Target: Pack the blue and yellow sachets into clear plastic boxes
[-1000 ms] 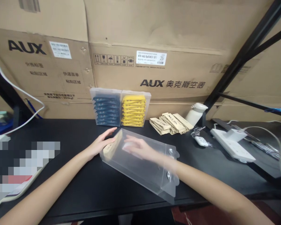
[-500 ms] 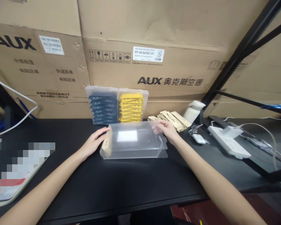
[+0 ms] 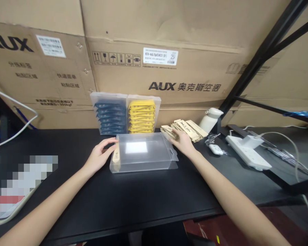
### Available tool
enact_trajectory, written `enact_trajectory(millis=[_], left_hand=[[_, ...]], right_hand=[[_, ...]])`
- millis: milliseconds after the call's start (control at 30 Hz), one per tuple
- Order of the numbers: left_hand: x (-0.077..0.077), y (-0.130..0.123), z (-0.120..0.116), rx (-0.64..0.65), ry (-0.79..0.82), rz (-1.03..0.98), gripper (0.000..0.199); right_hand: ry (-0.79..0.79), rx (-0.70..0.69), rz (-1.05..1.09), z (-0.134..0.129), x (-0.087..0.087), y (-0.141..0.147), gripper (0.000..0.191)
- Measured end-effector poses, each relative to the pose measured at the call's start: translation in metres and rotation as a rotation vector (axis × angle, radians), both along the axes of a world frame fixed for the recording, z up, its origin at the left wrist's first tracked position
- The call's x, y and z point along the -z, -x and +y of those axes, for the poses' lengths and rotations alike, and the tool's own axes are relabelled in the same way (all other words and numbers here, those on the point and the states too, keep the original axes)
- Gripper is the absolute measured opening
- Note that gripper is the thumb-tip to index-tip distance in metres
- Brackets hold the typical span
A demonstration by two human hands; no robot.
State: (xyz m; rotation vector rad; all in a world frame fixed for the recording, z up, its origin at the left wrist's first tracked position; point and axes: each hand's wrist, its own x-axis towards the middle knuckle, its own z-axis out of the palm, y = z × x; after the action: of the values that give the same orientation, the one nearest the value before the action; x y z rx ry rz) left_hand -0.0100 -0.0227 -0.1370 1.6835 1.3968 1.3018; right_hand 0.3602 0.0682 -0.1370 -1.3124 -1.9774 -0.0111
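Note:
A clear plastic box (image 3: 149, 155) lies on its side on the black table, with a beige packet (image 3: 116, 153) standing inside its left end. My left hand (image 3: 100, 155) grips that left end, thumb and fingers closed on its edge. The flaps at the right end stand open. My right hand (image 3: 184, 143) is just beyond them, thumb and fingers apart at the near left end of a pile of beige packets (image 3: 188, 130). Its fingertips are partly lost against the packets, and I see nothing held in them.
Behind the box stand two clear boxes, one with dark blue packets (image 3: 110, 118), one with yellow packets (image 3: 141, 116). A white bottle (image 3: 210, 119), a small white case (image 3: 215, 149) and a power strip (image 3: 248, 152) lie rightward. Cardboard (image 3: 123, 82) backs the table; a partly pixelated mat (image 3: 23, 191) is left.
My right hand has let go of the clear box's right end and moved to the beige packets. My left hand stays on the box. The view has shifted slightly.

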Motion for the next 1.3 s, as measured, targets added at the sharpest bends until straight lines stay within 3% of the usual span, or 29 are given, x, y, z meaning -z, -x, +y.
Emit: enact_trajectory(millis=[200, 500, 733, 900, 1100, 1300], left_hand=[[-0.001, -0.001, -0.001, -0.024, 0.002, -0.019, 0.037], [-0.003, 0.0, -0.001, -0.018, 0.011, -0.014, 0.041], [-0.001, -0.002, -0.004, 0.061, 0.099, 0.047, 0.056], [-0.006, 0.011, 0.0, 0.123, 0.181, 0.146, 0.068], [-0.018, 0.037, 0.008, -0.093, 0.215, 0.09, 0.069], [-0.02, 0.051, 0.012, -0.142, 0.181, 0.069, 0.066]], right_hand=[[-0.041, 0.015, -0.03, 0.005, 0.008, -0.001, 0.046], [-0.082, -0.007, 0.035, 0.0, 0.004, 0.003, 0.028], [-0.202, 0.068, 0.202, -0.012, -0.007, 0.009, 0.028], [-0.311, 0.113, 0.404, -0.023, -0.02, 0.014, 0.032], [-0.206, 0.122, 0.504, -0.015, -0.024, 0.003, 0.024], [0.178, 0.035, 0.589, -0.007, -0.031, -0.006, 0.019]])
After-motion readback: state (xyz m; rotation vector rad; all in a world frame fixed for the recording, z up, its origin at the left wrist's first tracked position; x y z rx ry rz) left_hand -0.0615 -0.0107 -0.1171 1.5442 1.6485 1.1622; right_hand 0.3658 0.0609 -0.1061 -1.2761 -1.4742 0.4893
